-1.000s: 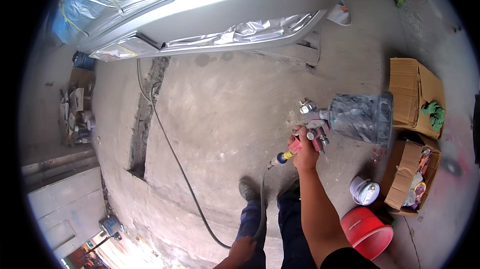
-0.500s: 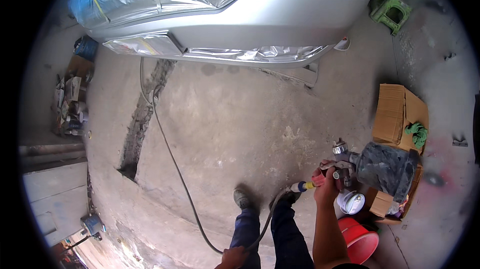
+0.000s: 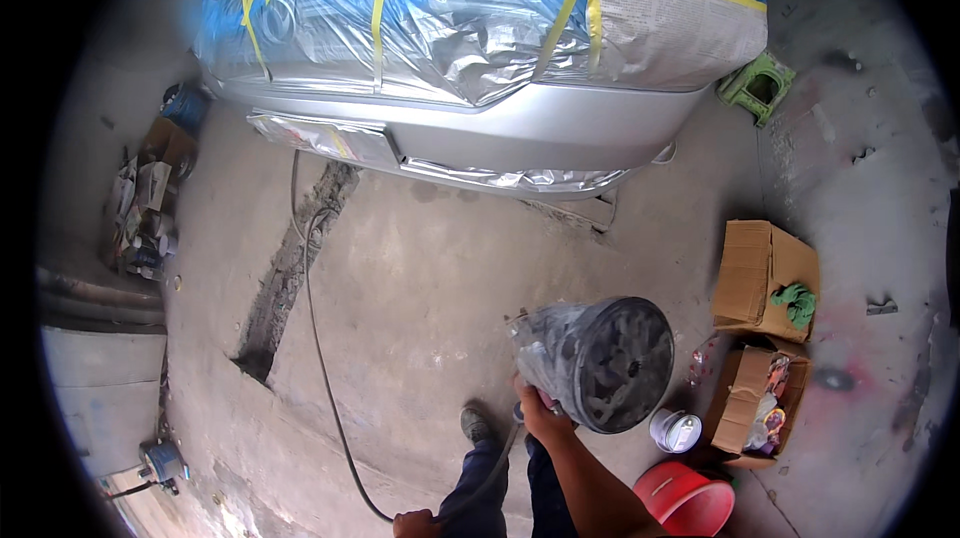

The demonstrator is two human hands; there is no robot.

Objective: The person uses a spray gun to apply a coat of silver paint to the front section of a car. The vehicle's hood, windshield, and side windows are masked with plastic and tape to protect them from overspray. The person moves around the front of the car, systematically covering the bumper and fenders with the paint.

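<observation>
My right hand [image 3: 543,418] is closed around the grip of a paint spray gun [image 3: 545,338], held in front of my right leg. The gun's large cup with a round, paint-smeared black lid [image 3: 628,366] faces me and hides the nozzle and trigger. Low in the picture, my left hand [image 3: 415,526] is wrapped round the grey air hose [image 3: 322,358], which loops past my legs up to the gun. Ahead stands a car with a silver bumper [image 3: 560,128]; plastic film [image 3: 330,23], yellow tape and newspaper [image 3: 680,33] cover the parts above it.
To the right are cardboard boxes [image 3: 745,263] with a green cloth [image 3: 795,305], a white can [image 3: 675,432] and a red bucket [image 3: 690,503]. A green stool [image 3: 757,88] stands beyond. A rough floor channel [image 3: 285,278] and a cluttered box [image 3: 165,143] lie left.
The spray gun has swung left toward my body and tilted, so its lid now faces me. My left hand has shifted left with the hose. The view has tipped up, showing more car.
</observation>
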